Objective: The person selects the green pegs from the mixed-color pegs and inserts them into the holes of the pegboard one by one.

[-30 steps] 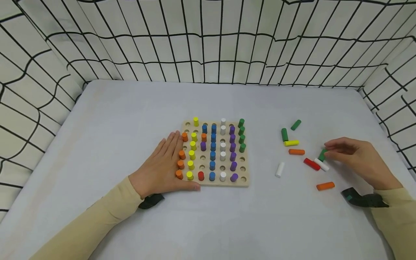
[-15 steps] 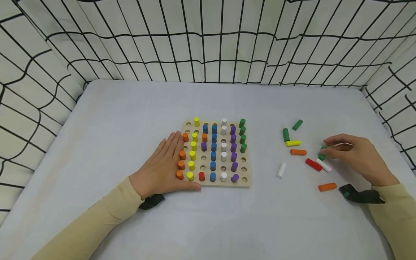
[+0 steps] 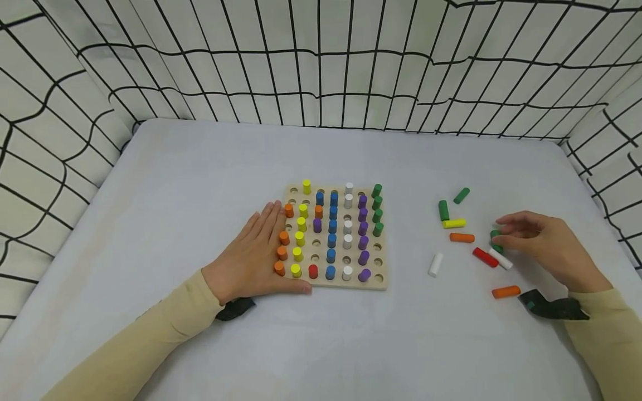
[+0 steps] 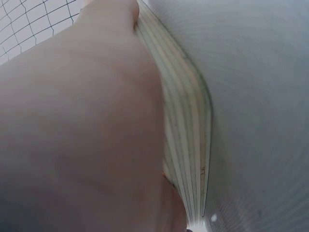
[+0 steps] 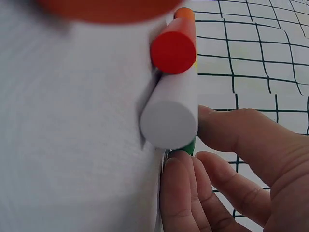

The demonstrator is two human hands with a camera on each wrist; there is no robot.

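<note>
My left hand point(image 3: 251, 256) lies with straight fingers along the left edge of a wooden pegboard point(image 3: 353, 284), its thumb along the front edge. The left wrist view shows the board's layered side point(image 4: 188, 111) beside the palm. Orange, yellow, blue, white, purple and green pegs stand in columns on the board, plus one red peg point(image 3: 313, 271). To the right, my right hand point(image 3: 554, 248) pinches a green peg point(image 3: 495, 238) between thumb and fingers, low over the table. In the right wrist view, a white peg point(image 5: 169, 118) mostly hides that green peg.
Around the right hand lie loose pegs: a red peg point(image 3: 485, 257), an orange peg point(image 3: 506, 292), another orange peg point(image 3: 462, 238), a yellow peg point(image 3: 453, 223) and two green ones. A white peg point(image 3: 435, 264) lies nearer the board. Black wire mesh point(image 3: 321, 72) borders the table.
The right hand has shifted slightly left, and the green peg in its fingers has turned from one slant to another. The whole head view has drifted a little; the left hand stays at the board.
</note>
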